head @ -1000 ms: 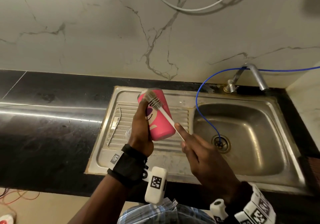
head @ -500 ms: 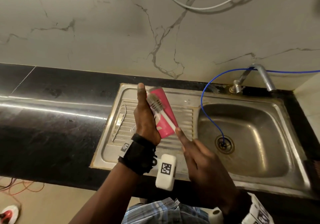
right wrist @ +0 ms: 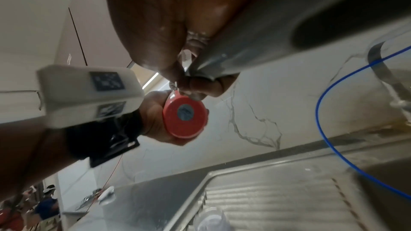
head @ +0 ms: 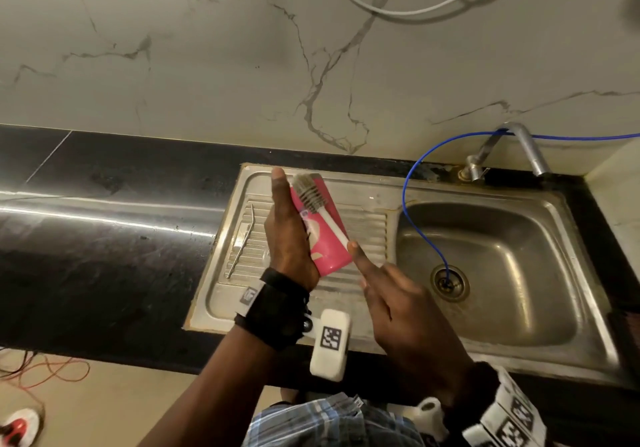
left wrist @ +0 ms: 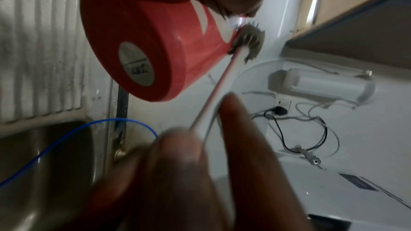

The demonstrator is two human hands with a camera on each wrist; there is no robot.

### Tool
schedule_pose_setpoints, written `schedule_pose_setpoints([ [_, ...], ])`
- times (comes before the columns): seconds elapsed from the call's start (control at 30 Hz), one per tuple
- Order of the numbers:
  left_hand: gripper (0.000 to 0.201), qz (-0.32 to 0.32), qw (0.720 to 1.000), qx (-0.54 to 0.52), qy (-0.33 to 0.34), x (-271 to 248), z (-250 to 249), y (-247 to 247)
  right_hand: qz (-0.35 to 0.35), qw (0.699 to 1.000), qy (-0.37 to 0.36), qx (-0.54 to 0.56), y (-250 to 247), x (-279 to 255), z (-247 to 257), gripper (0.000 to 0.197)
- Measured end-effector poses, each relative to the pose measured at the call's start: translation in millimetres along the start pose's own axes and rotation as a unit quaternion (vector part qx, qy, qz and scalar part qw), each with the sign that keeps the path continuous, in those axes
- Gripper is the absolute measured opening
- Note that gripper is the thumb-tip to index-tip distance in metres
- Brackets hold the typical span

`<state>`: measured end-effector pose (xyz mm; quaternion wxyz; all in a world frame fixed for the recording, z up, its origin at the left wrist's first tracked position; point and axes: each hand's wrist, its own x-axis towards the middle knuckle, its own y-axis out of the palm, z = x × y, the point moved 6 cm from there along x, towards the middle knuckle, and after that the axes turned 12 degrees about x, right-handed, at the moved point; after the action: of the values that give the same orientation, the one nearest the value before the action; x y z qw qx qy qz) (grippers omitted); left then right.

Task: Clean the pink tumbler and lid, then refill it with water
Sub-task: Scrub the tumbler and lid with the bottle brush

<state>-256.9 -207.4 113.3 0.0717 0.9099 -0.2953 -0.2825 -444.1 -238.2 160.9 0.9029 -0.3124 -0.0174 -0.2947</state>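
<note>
My left hand (head: 287, 235) grips the pink tumbler (head: 325, 238) and holds it tilted over the drainboard, base toward me. Its grey-stickered base (left wrist: 136, 64) shows in the left wrist view and also in the right wrist view, base (right wrist: 184, 113). My right hand (head: 367, 266) holds the white handle of a bottle brush (head: 330, 223), index finger stretched along it. The grey bristles (head: 307, 190) lie against the tumbler's outer side near its far end. Those bristles (left wrist: 249, 41) also show in the left wrist view. A clear round piece (right wrist: 211, 220), possibly the lid, lies on the drainboard.
A metal straw (head: 241, 242) lies on the ribbed drainboard (head: 363, 235) to the left of my hands. To the right is the steel sink basin (head: 519, 308). A blue hose (head: 415, 211) runs into its drain (head: 449, 282). The tap (head: 519, 148) stands at the back right. Black counter (head: 104, 238) extends left.
The brush has slid up the tumbler's side toward its far end. My left hand has turned the tumbler, so less of its pink side faces the head camera.
</note>
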Motion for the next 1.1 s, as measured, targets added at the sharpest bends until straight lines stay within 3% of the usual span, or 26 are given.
schedule_pose_setpoints([
  [0.17, 0.117, 0.005, 1.0, -0.023, -0.007, 3.7, -7.5, -4.8, 0.027, 1.0, 0.004, -0.002, 1.6, -5.3, 1.7, 0.064],
  [0.27, 0.109, -0.02, 0.999, -0.042, -0.012, 11.1, -17.4, -20.6, 0.063, 0.998, -0.011, 0.001, 3.3, -28.4, 8.5, 0.067],
  [0.33, 0.118, -0.02, 0.999, -0.027, -0.017, 7.6, -13.4, -19.6, 0.046, 0.999, -0.004, -0.006, 4.9, -20.6, 8.5, 0.068],
  [0.47, 0.113, 0.02, 1.0, -0.01, -0.015, -3.7, -3.4, -2.7, -0.014, 1.0, 0.01, -0.016, 2.7, 8.7, 11.6, 0.068],
  [0.67, 0.097, -0.031, 0.997, -0.07, -0.016, 4.3, -19.7, -22.3, 0.047, 0.999, 0.013, 0.007, 4.1, -20.0, 10.4, 0.061],
  [0.77, 0.113, -0.005, 0.999, -0.034, -0.017, -4.7, -6.9, -7.9, 0.009, 1.0, 0.022, -0.003, 2.2, -0.8, 7.8, 0.064],
  [0.87, 0.108, 0.016, 1.0, -0.019, -0.015, -9.4, -6.4, 3.3, -0.011, 1.0, 0.023, 0.001, -2.0, 12.7, 6.7, 0.065],
  [1.0, 0.101, -0.011, 0.997, -0.067, -0.032, -1.1, -23.9, -7.4, 0.026, 0.999, 0.021, 0.026, -3.6, -12.4, 6.0, 0.062],
  [1.1, 0.098, -0.02, 0.998, -0.047, -0.028, -3.7, -22.7, -8.0, 0.023, 0.999, 0.017, 0.02, -5.6, -15.7, 5.8, 0.062],
])
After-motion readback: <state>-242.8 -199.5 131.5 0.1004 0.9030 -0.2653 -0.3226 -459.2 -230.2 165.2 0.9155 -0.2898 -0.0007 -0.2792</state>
